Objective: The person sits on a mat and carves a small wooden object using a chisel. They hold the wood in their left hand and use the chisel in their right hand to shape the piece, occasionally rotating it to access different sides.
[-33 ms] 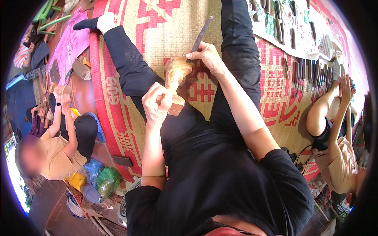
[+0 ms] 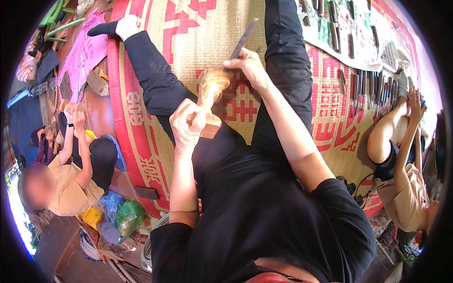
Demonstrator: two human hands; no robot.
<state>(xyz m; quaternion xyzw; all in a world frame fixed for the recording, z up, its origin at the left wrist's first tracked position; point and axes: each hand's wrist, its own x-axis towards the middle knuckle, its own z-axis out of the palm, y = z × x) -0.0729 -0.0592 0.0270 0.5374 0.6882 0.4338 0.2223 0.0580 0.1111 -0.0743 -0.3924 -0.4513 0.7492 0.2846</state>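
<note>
A pale wooden carving [image 2: 211, 89] with a flared top and a block-shaped base [image 2: 211, 126] is held over my thighs. My left hand [image 2: 186, 123] is closed round its lower part, just above the base. My right hand [image 2: 250, 70] grips a long, narrow, flat metal tool [image 2: 244, 37] between thumb and fingers. One end of the tool points up and away from me; its lower end is by the carving's top, partly covered by my fingers. Whether it touches the wood I cannot tell.
I sit on a red and straw-coloured woven mat [image 2: 226, 23], legs spread. At right, several dark-handled tools [image 2: 373, 89] lie on the mat, more on a white sheet [image 2: 363, 52]. People sit at left [image 2: 71, 184] and right [image 2: 406, 188]. Plastic bags [image 2: 127, 217] lie at lower left.
The metal tool has shifted slightly up and to the right in my right hand's grip. The left hand and the carving stay nearly where they were.
</note>
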